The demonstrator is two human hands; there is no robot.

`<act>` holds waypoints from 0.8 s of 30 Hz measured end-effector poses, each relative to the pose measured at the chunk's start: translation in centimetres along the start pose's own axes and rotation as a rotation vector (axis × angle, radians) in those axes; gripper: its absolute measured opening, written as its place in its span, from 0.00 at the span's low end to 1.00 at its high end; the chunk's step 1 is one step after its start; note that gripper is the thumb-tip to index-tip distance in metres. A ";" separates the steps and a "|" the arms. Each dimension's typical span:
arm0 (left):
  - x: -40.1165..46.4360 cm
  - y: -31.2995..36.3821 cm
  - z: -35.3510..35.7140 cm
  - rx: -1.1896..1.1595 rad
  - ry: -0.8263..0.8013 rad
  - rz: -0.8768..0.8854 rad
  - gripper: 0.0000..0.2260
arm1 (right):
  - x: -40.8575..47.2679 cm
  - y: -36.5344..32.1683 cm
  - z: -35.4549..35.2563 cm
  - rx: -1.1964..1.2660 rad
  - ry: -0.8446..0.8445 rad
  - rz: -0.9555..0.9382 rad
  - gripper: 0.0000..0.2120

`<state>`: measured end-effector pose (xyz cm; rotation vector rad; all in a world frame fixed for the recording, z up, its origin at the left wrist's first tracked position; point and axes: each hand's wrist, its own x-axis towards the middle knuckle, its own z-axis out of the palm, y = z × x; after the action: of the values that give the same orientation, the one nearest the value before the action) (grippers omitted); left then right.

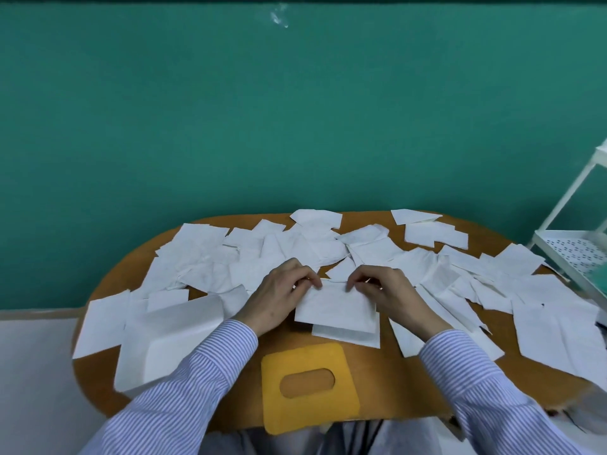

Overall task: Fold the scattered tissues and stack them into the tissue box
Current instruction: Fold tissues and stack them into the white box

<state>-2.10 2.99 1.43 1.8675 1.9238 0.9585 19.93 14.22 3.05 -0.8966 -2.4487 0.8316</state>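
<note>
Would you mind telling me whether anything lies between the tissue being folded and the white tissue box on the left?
Nothing solid does. Both hands, left hand and right hand, pinch the tissue; between it and the tissue box lie only flat loose tissues and the left forearm.

The white rack (573, 244) at the right is cut off by the picture's edge, so only one corner post and part of a perforated shelf show. The rightmost tissues (558, 333) run off that same edge. Both striped sleeves (184, 389) leave the frame at the bottom. The near rim of the table (95, 382) is partly hidden under the sleeves and the yellow lid (308, 412). The left hand (279, 297) and right hand (387, 293) cover the far edge of the folded tissue (335, 307); whether the fingertips pinch it or only press cannot be told.
</note>
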 end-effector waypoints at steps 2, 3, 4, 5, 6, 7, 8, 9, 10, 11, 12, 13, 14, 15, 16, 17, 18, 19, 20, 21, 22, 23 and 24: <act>-0.9 0.1 -0.9 0.009 0.014 -0.011 0.11 | 0.0 -1.1 0.3 -0.006 -0.019 -0.022 0.13; -1.4 0.1 -1.5 0.008 0.020 -0.015 0.11 | 0.0 -1.7 0.4 -0.010 -0.030 -0.031 0.13; -1.9 0.1 -2.1 0.005 0.026 -0.020 0.11 | 0.0 -2.2 0.6 -0.011 -0.042 -0.041 0.13; -2.4 0.0 -2.7 0.003 0.032 -0.029 0.11 | 0.1 -2.7 0.8 -0.007 -0.051 -0.051 0.13; -3.0 -0.2 -3.4 0.002 0.039 -0.041 0.11 | 0.2 -3.3 1.0 0.000 -0.061 -0.064 0.13; -3.7 -0.5 -4.1 0.004 0.049 -0.057 0.10 | 0.4 -4.0 1.3 0.009 -0.070 -0.077 0.13; -4.4 -0.7 -4.7 0.002 0.061 -0.076 0.10 | 0.6 -4.7 1.6 0.014 -0.079 -0.097 0.12; -5.3 -1.1 -5.5 -0.002 0.081 -0.100 0.10 | 0.9 -5.7 2.2 0.021 -0.092 -0.119 0.12; -6.2 -1.6 -6.2 -0.008 0.103 -0.121 0.10 | 1.2 -6.7 2.9 0.029 -0.106 -0.136 0.12; -7.0 -2.1 -6.9 -0.013 0.125 -0.142 0.11 | 1.5 -7.7 3.7 0.036 -0.119 -0.149 0.12; -8.1 -2.7 -7.8 -0.011 0.145 -0.162 0.11 | 2.0 -8.7 4.7 0.036 -0.136 -0.161 0.12; -9.1 -3.5 -8.6 -0.004 0.158 -0.185 0.11 | 2.4 -9.7 5.7 0.037 -0.156 -0.174 0.12; -10.1 -4.2 -9.4 0.004 0.166 -0.209 0.11 | 2.8 -10.7 6.8 0.030 -0.180 -0.189 0.12; -11.1 -4.8 -10.2 0.011 0.172 -0.234 0.11 | 3.3 -11.5 7.9 0.020 -0.208 -0.200 0.12; -12.1 -5.5 -10.9 0.017 0.177 -0.257 0.11 | 3.6 -12.3 9.0 0.009 -0.238 -0.208 0.11; -13.0 -6.2 -11.5 0.021 0.182 -0.277 0.12 | 4.0 -13.0 10.0 0.003 -0.267 -0.213 0.11; -13.8 -6.9 -12.1 0.026 0.187 -0.296 0.11 | 4.2 -13.6 11.0 -0.004 -0.290 -0.226 0.12; -14.5 -7.5 -12.5 0.034 0.192 -0.315 0.11 | 4.5 -14.1 12.0 -0.015 -0.311 -0.239 0.12; -15.1 -8.2 -12.8 0.047 0.193 -0.336 0.10 | 4.6 -14.5 13.0 -0.029 -0.327 -0.254 0.12; -15.6 -8.8 -13.1 0.065 0.191 -0.359 0.10 | 4.9 -14.9 14.0 -0.045 -0.336 -0.266 0.12; -16.1 -9.4 -13.2 0.090 0.189 -0.379 0.10 | 5.1 -15.1 14.8 -0.067 -0.340 -0.278 0.12; -16.4 -9.9 -13.3 0.119 0.188 -0.396 0.09 | 5.3 -15.3 15.6 -0.093 -0.341 -0.279 0.12; -16.7 -10.4 -13.3 0.147 0.187 -0.409 0.09 | 5.5 -15.5 16.3 -0.120 -0.340 -0.276 0.12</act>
<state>-16.53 -15.85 0.68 1.4041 2.4203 0.9027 0.28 2.03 1.98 -0.4646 -2.8567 0.7955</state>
